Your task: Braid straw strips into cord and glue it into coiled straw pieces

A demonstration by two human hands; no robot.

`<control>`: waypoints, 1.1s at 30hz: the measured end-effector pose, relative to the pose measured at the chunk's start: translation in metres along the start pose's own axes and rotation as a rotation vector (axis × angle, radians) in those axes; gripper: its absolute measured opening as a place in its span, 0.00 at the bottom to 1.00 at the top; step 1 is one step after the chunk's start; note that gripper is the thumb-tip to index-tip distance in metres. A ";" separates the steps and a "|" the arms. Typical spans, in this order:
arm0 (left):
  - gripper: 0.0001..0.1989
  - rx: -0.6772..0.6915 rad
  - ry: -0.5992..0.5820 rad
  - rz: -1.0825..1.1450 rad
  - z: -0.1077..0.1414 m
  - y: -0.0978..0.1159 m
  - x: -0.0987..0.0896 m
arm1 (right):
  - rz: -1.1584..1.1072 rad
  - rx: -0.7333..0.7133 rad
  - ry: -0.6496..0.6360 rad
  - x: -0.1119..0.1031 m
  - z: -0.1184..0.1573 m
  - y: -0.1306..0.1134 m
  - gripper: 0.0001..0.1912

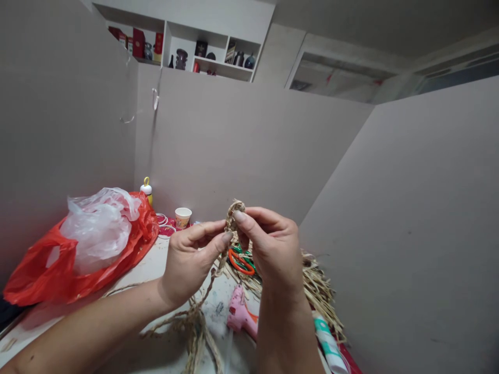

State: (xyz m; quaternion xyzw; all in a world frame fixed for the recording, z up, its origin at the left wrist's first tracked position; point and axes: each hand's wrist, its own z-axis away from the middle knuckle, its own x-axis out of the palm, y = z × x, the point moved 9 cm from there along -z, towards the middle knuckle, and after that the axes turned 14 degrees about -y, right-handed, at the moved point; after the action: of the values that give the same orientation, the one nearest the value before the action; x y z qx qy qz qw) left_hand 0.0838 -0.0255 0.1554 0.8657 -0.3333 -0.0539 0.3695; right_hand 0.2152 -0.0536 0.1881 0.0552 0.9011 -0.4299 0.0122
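A braided straw cord (233, 221), coiled over at its top end, is held up in front of me above the table. My left hand (191, 262) pinches it between thumb and fingers from the left, a little below the coil. On the other side, my right hand (273, 241) grips the coiled end with its thumb pressed on the front. From the hands the cord runs down to a bundle of loose straw strands (197, 332) on the table. Part of the coil is hidden behind my right thumb.
A pink glue gun (240, 314) lies below my hands, near orange-handled scissors (240, 261). Dry straw (322, 291) and a white-and-green roll (329, 343) are at right. Red and white plastic bags (97, 234) and a paper cup (183, 217) stand left. Grey partitions (218, 145) enclose the table.
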 end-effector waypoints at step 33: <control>0.08 0.278 -0.590 -1.098 -0.015 0.019 0.014 | 1.070 0.084 -0.457 0.039 0.006 -0.002 0.08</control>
State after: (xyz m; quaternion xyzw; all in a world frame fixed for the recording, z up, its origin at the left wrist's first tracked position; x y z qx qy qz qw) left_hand 0.0896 -0.0351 0.1814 0.8990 0.0673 -0.4278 0.0651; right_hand 0.1764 -0.0560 0.1833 0.4089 0.7046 -0.4005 0.4196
